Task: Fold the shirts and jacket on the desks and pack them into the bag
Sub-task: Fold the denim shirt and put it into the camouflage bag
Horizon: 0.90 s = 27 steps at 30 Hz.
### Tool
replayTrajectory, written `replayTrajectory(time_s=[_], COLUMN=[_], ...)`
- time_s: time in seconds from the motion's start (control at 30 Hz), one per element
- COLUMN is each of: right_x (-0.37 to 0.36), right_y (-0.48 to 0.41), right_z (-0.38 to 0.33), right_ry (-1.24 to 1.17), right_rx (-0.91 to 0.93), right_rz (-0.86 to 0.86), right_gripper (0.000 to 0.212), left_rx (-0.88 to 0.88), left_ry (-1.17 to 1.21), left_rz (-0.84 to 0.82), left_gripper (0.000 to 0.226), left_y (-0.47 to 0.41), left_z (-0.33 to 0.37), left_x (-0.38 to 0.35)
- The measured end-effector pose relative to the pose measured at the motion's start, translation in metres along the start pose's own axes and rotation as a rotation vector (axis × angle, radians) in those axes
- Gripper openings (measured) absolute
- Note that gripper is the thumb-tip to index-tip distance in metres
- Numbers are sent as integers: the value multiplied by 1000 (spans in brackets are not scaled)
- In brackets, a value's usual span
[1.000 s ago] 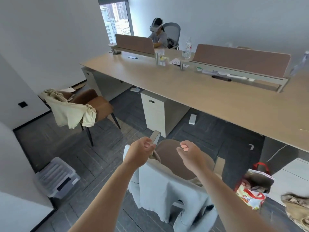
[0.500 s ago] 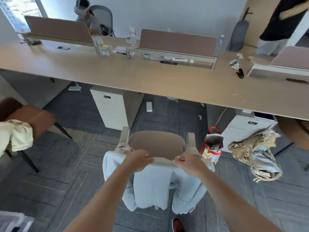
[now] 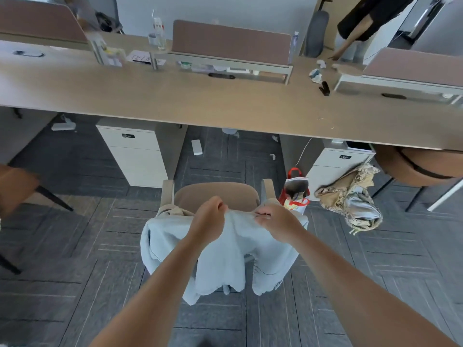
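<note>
Gripping the pale blue shirt (image 3: 225, 256) at frame centre with curled left hand (image 3: 209, 221) and right hand (image 3: 275, 221), presumably to lift it off the chair (image 3: 215, 194).

The pale blue garment (image 3: 225, 259) over the chair (image 3: 215, 194) is soft, matt cloth. The chair itself looks like smooth tan upholstery. The desk (image 3: 200, 101) has a matt wood-grain top, with brown felt-like dividers (image 3: 230, 42). The bag (image 3: 295, 204) looks glossy and printed, and the camouflage garment (image 3: 350, 194) beside it is limp woven cloth. The floor (image 3: 75, 246) is dull grey carpet tile.
</note>
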State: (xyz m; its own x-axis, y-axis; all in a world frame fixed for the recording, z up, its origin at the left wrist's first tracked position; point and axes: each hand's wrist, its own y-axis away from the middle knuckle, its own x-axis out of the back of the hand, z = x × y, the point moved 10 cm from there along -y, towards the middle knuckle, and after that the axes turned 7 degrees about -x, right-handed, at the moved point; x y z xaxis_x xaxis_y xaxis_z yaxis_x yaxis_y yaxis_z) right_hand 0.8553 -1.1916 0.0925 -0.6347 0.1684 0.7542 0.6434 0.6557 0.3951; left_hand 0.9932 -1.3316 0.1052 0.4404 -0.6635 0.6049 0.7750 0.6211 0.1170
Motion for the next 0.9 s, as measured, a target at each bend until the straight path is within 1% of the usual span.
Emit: replayTrajectory(time_s=[0.13, 0.27, 0.33, 0.43, 0.53, 0.6, 0.67, 0.73, 0.8, 0.87, 0.9], right_x=[26, 50, 64, 84, 79, 56, 32, 15, 4, -5, -8], right_y=[14, 41, 60, 90, 118, 131, 138, 136, 129, 126, 122], right_z=[-4, -14, -25, -38, -35, -23, -6, 11, 23, 29, 31], right_ry=[-83, -220, -305, -487, -601, -572, -535, -478, -375, -268, -251], right_rx=[39, 106, 166, 221, 221, 188, 145, 112, 106, 111, 111], right_rz=[140, 183, 162, 102, -39, -151, -210, -200, -175, -180, -177], right_gripper=[17, 19, 18, 10, 7, 11, 11, 10, 19, 16, 14], left_rx=[-50, -70, -71, -67, -58, -36, 11, 71, 121, 132, 132], left_ry=[41, 48, 65, 144, 213, 226, 175, 102, -10, -121, -143], left_rz=[34, 77, 119, 175, 125, 48, -23, -99, -150, -161, -149], left_gripper=[31, 26, 24, 22, 23, 23, 21, 20, 20, 19, 17], left_y=[13, 40, 58, 91, 127, 146, 156, 158, 156, 149, 146], left_z=[40, 72, 87, 100, 96, 84, 67, 50, 37, 28, 27], left_x=[15, 32, 45, 61, 61, 49, 29, 5, -15, -26, -28])
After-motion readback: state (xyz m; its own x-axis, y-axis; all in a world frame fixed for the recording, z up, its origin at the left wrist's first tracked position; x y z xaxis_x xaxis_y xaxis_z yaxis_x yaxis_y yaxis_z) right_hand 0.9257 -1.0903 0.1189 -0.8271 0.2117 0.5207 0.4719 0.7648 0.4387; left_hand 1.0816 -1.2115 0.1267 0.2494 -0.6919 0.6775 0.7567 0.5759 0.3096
